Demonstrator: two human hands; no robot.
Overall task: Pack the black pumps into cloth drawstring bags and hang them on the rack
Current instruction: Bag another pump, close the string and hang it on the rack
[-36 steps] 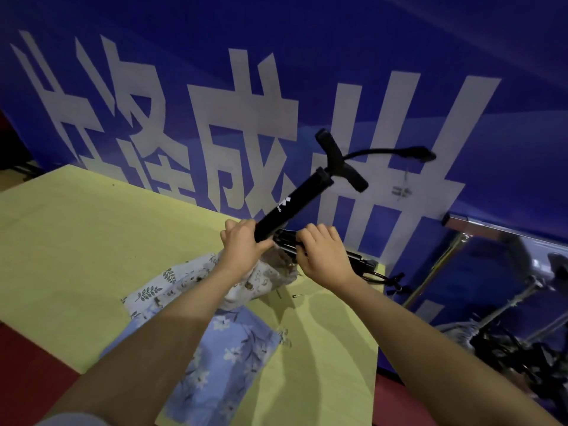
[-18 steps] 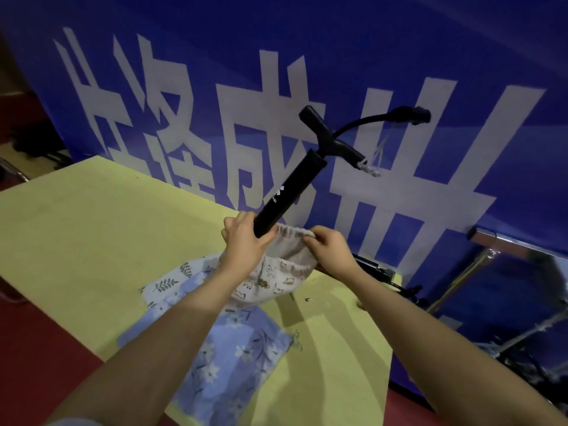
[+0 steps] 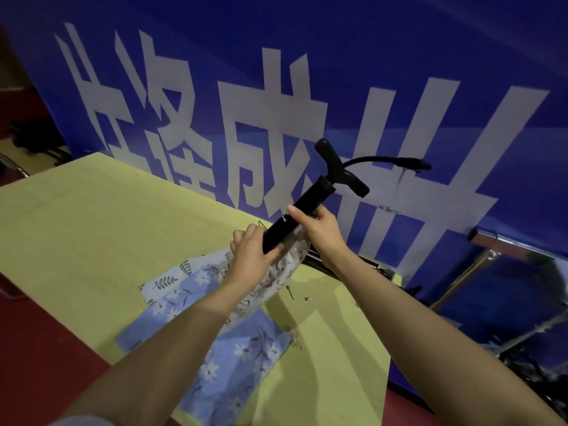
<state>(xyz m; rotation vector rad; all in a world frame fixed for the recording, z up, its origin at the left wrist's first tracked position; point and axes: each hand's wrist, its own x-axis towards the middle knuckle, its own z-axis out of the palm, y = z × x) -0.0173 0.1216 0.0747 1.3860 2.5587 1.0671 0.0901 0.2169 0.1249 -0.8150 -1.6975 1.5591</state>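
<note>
A black hand pump (image 3: 310, 204) with a T-handle and a curved hose stands tilted, its lower end inside a beige printed drawstring bag (image 3: 284, 267). My left hand (image 3: 250, 252) grips the bag's mouth and the pump's lower barrel. My right hand (image 3: 319, 230) curls round the barrel higher up, pulling the bag's rim with it. More black pumps (image 3: 359, 267) lie on the table behind my right wrist, partly hidden.
Blue floral bags (image 3: 236, 348) and a leaf-print bag (image 3: 172, 279) lie flat on the yellow table (image 3: 92, 229). Two small metal needles (image 3: 290, 292) lie beside them. A blue banner (image 3: 307, 72) stands behind; a metal rack (image 3: 473, 272) is at right.
My right hand moved from the bag's rim up onto the pump barrel, and the bag's rim has risen up the barrel. The view shifted.
</note>
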